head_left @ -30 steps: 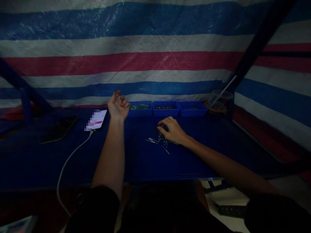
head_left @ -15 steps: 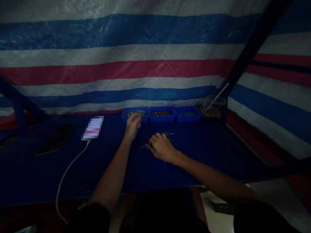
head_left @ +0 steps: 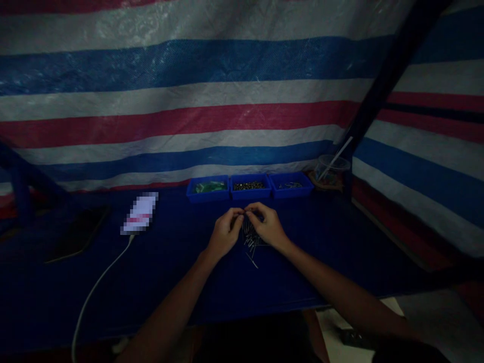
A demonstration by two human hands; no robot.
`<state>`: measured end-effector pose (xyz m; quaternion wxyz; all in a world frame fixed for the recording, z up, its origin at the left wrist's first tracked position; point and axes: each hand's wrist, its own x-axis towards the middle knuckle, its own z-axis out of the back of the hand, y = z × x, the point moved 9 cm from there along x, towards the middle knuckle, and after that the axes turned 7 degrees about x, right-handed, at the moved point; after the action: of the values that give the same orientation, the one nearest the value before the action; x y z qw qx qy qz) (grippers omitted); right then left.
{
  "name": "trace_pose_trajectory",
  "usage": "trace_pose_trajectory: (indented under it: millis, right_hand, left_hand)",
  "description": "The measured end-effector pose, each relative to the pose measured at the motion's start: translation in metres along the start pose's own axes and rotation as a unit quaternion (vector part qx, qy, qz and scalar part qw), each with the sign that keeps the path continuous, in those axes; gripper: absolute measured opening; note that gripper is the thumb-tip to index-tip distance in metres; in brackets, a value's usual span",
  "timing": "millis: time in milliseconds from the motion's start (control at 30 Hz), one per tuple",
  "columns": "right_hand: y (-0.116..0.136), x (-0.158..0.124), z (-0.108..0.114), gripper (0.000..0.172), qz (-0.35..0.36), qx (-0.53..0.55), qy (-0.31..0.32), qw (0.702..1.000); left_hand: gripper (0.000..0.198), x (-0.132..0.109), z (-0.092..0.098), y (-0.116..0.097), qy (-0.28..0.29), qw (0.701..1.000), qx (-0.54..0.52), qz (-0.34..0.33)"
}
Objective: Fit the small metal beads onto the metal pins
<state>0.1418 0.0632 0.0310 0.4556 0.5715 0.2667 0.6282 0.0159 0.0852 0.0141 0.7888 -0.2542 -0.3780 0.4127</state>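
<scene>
My left hand (head_left: pixel 226 232) and my right hand (head_left: pixel 267 225) meet fingertip to fingertip above the blue table (head_left: pixel 162 282). Each is pinched closed; whatever sits between the fingertips is too small and dark to name. Just below them lies a loose pile of thin metal pins (head_left: pixel 250 241), partly covered by my right hand. Behind the hands three blue trays stand in a row: the left tray (head_left: pixel 208 198) holds something green, the middle tray (head_left: pixel 251 193) small brassy parts, the right tray (head_left: pixel 291 192) a few thin metal pieces.
A lit phone (head_left: pixel 139 213) with a white cable (head_left: pixel 99 280) lies on the left, beside a dark phone (head_left: pixel 80 234). At the back right stands a clear cup (head_left: pixel 331 166) with a white stick. A striped sheet (head_left: pixel 212 118) hangs behind the table.
My left hand has come from the left tray to meet my right hand. My right hand has risen off the pins, showing more of the pile. The view has tilted slightly.
</scene>
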Motion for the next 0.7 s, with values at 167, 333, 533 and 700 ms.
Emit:
trace_pose_trajectory:
  millis: [167, 333, 533, 700]
  right_hand:
    - [-0.027, -0.006, 0.006, 0.014, -0.113, 0.128, -0.048, 0.984]
    - [-0.024, -0.012, -0.001, 0.014, -0.124, 0.105, -0.027, 0.986]
    - [0.002, -0.011, 0.001, 0.023, 0.025, -0.115, 0.040, 0.992]
    - [0.018, 0.005, 0.028, 0.039, 0.076, -0.236, 0.003, 0.969]
  left_hand:
    - [0.019, -0.003, -0.004, 0.001, 0.000, 0.999, 0.036, 0.014]
    - [0.015, -0.001, -0.001, 0.003, 0.026, 0.997, 0.065, 0.015]
    - [0.020, -0.002, 0.001, -0.002, 0.063, 0.997, 0.048, 0.016]
    - [0.020, -0.004, -0.004, -0.004, 0.076, 0.995, 0.070, 0.018]
